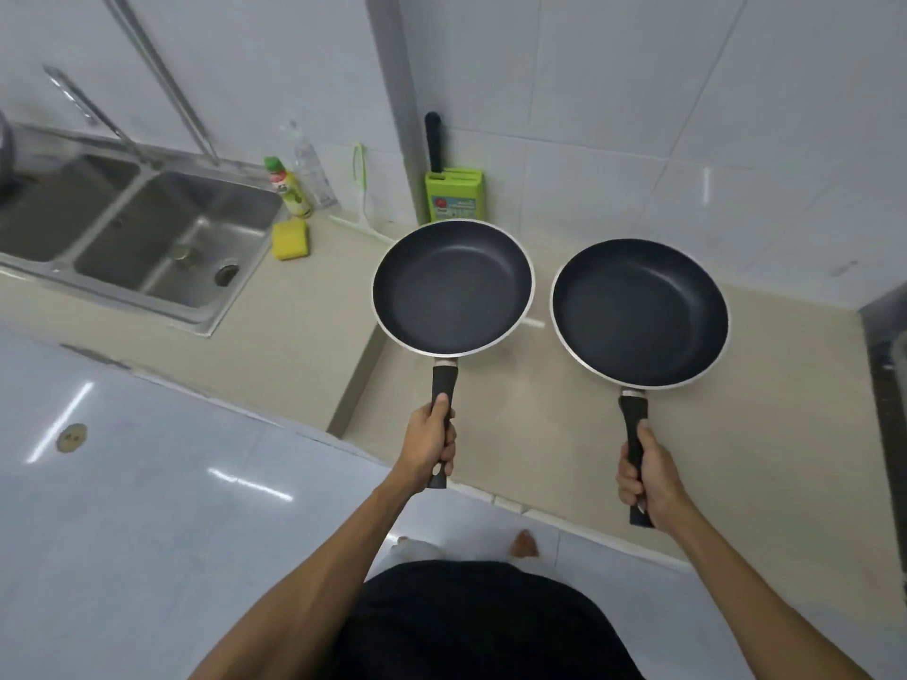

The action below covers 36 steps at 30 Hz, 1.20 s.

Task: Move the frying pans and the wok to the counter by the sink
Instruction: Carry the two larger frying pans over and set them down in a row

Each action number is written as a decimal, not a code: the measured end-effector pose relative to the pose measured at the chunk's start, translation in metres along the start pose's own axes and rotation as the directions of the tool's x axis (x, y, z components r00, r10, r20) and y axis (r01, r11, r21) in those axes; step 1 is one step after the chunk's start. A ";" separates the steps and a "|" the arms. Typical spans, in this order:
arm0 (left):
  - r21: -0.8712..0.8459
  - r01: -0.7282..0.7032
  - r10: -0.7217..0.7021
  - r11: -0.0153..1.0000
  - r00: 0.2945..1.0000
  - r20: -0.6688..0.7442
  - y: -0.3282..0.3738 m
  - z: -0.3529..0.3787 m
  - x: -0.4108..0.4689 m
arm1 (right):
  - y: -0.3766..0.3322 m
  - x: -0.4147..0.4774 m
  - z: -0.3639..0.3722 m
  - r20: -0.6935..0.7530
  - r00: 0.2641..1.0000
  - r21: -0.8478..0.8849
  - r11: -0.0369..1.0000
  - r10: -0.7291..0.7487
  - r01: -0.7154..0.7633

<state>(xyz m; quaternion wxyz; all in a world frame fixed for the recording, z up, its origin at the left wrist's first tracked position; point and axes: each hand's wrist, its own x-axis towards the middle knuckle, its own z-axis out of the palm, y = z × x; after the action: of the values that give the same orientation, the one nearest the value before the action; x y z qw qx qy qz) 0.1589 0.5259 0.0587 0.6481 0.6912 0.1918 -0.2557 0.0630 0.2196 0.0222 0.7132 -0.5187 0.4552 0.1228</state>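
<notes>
You hold two matching frying pans side by side over the beige counter (275, 336), both level, bowls away from you, handles toward you. The left pan (452, 287) and the right pan (639, 312) each have a dark nonstick inside, pale rim and black handle. Both are empty, near each other, not touching.

- Pans (451, 287) (638, 311): matt dark coating, bright metal rims, matt black handles.
- Sink (147, 228): brushed steel.
- Counter (294, 326): smooth, matt beige.
- Wall tiles (638, 115): glossy white.
- Knife block (454, 196): green plastic.
- Sponge (290, 239): yellow, porous.
</notes>
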 end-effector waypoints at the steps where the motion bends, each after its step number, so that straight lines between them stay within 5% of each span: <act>1: -0.017 -0.007 0.007 1.000 1.000 -0.009 0.002 -0.012 -0.001 | 0.000 -0.004 0.013 0.014 1.000 -0.009 1.000 -0.009 0.009; 24: -0.329 -0.116 -0.001 0.937 0.943 -0.334 0.018 -0.507 -0.046 | 0.086 -0.101 0.485 0.295 0.948 -0.360 0.904 -0.123 0.229; 36: -0.338 -0.141 -0.018 0.931 0.905 -0.426 0.048 -0.733 0.050 | 0.084 -0.062 0.771 0.408 0.912 -0.480 0.842 -0.036 0.247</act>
<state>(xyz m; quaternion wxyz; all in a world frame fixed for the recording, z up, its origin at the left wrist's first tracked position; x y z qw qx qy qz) 0.3046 1.2474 0.0881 0.7148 0.6049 0.3487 -0.0398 0.3769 0.9313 0.0537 0.6277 -0.6910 0.2161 0.2862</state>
